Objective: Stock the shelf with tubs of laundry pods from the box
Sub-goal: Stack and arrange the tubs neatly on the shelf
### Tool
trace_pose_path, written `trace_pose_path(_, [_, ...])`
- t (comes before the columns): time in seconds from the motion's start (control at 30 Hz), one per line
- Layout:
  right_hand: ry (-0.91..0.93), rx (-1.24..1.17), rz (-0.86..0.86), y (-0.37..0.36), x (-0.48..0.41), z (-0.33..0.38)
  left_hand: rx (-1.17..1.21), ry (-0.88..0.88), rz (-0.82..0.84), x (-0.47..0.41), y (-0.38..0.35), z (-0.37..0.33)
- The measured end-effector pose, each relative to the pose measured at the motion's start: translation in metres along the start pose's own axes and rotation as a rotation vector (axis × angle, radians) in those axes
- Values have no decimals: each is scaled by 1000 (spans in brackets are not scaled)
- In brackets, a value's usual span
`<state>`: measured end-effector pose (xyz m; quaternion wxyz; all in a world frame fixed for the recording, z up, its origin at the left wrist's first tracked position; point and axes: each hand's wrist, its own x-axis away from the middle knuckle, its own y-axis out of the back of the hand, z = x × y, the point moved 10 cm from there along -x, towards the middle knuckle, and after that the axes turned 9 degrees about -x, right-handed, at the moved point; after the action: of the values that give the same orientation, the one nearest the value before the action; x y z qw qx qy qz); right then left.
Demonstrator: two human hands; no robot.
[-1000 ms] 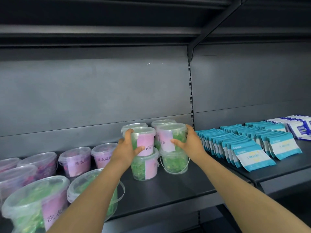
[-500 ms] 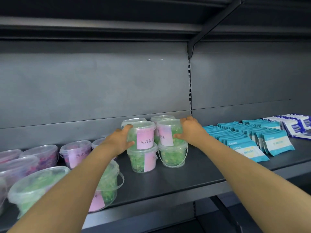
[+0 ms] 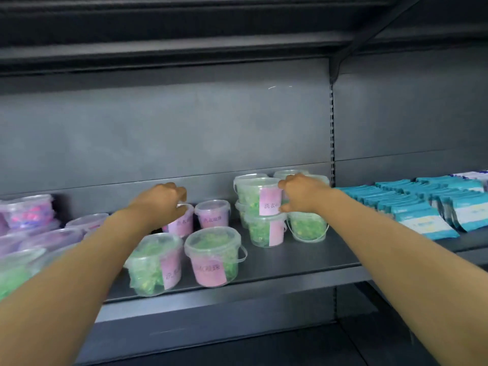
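Right hand point(image 3: 301, 194) clamps upper green tub point(image 3: 257, 195), steadying stack; left hand point(image 3: 161, 200) curled loosely above pink tub point(image 3: 179, 220), grip unclear.

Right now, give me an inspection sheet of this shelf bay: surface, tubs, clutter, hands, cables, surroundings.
Surface: dark metal shelf, bare strip along the front.
Job's things: stacked green tubs two high; two single green tubs in front; purple tubs to the left.
Clutter: teal sachets in rows on the neighbouring shelf.
Hands: left hand over a purple tub, grip unclear; right hand touching the top stacked tub, grip unclear.
Cables: nothing seen.
Surroundings: grey back panel; box not in view.
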<state>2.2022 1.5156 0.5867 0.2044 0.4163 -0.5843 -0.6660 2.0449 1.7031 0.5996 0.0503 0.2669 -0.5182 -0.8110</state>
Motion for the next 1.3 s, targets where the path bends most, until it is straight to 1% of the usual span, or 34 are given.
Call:
trace_pose_path(0.1, [-4, 9, -12, 2, 1, 35, -20, 4, -19, 29, -2, 39])
trace_pose_path(0.23, [-34, -68, -26, -3, 10, 83, -33, -19, -67, 65, -8, 75])
trace_pose_path(0.37, [-44, -174, -28, -22, 20, 131, 0, -63, -75, 92, -28, 90])
trace_pose_path(0.5, [-77, -255, -45, -47, 30, 160, 131, -95, -84, 101, -51, 85])
trace_pose_path(0.63, [-162, -296, -60, -68, 35, 162, 286, -93, -40, 97, -78, 71])
trace_pose_path(0.73, [-179, -397, -139, -76, 39, 157, 361, -68, -20, 94, -96, 62])
trace_pose_path(0.8, [-185, -481, -201, -79, 41, 151, 455, -57, -8, 91, -106, 58])
trace_pose_path(0.87, [-199, -525, -239, -82, 42, 144, 570, -75, 7, 90, -113, 53])
trace_pose_path(0.93, [-215, -573, -262, -83, 42, 138, 631, -129, 27, 91, -118, 45])
trace_pose_path(1.0, [-221, -594, -263, -83, 42, 133, 653, -155, 0, 91, -117, 41])
trace_pose_path(1.13, [-237, -596, -245, -80, 48, 116, 709, -129, -101, 86, -105, 35])
trace_pose_path(1.3, [-266, -593, -243, -67, 66, 78, 760, -137, -127, 77, -89, -2])
